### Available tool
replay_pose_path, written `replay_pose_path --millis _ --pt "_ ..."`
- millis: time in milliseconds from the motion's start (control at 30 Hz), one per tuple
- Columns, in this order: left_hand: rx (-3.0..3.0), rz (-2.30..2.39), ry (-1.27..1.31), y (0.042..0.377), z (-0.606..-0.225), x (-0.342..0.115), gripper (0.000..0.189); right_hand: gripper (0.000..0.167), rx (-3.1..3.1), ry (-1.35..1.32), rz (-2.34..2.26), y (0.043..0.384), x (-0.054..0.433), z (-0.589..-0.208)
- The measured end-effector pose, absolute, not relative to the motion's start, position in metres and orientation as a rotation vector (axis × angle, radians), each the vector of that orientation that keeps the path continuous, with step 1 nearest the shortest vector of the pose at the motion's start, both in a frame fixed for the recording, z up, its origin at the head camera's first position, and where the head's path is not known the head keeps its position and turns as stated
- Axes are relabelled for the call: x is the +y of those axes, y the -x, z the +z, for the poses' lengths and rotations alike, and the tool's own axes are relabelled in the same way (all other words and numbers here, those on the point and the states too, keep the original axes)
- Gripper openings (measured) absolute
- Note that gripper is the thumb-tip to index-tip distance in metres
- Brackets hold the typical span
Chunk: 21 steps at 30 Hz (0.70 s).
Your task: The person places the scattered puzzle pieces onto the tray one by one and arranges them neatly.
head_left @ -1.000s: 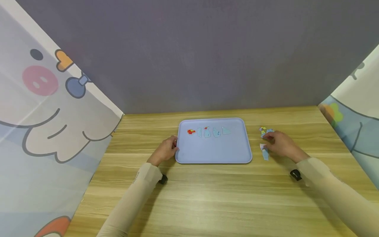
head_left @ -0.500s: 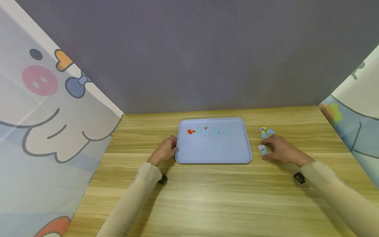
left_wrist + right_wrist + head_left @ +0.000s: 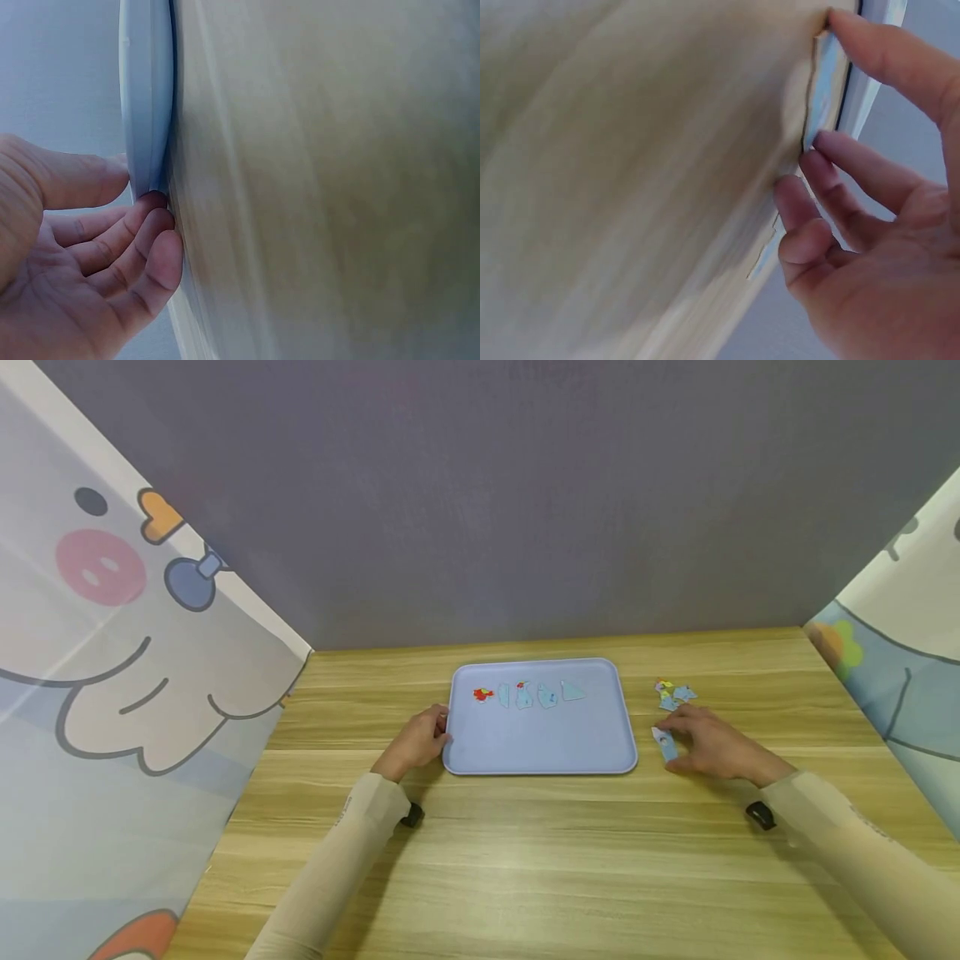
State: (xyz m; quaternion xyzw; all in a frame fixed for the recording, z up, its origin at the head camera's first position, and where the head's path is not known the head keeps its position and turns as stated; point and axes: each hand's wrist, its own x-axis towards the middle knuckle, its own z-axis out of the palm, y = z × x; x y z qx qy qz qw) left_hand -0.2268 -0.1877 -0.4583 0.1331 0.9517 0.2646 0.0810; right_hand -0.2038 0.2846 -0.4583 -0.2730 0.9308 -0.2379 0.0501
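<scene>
My left hand (image 3: 415, 745) holds the left edge of a pale blue tray (image 3: 540, 743); in the left wrist view the thumb lies on the rim (image 3: 148, 82) and the fingertips tuck under it. Right of the tray, my right hand (image 3: 716, 745) pinches a light blue puzzle piece (image 3: 663, 742) by its two ends, thumb at the near end and a finger at the far end. The right wrist view shows this piece (image 3: 823, 86) edge-on, close over the tabletop. The other right fingers curl loosely beside it.
Along the tray's upper part lies a row of several puzzle pieces, a red one (image 3: 482, 695) at its left and a plain pale one (image 3: 573, 691) at its right. More pieces (image 3: 667, 697) lie just beyond my right hand. A grey wall (image 3: 555, 527) stands behind the wooden table (image 3: 525, 860).
My right hand has come back toward me from the farther pieces and taken the nearer puzzle piece, which has turned and shifted slightly left. The left hand and the tray have stayed put.
</scene>
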Motion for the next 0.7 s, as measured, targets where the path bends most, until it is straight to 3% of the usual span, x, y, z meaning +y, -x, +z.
replay_pose_path --millis 300,700 --pt "2.843 0.782 -0.375 0.227 -0.46 -0.188 0.043 0.063 2.826 0.63 -0.802 0.209 0.277 -0.45" --pt "2.839 0.777 -0.368 0.228 -0.46 -0.188 0.045 0.057 2.91 0.738 -0.853 0.233 0.26 -0.432"
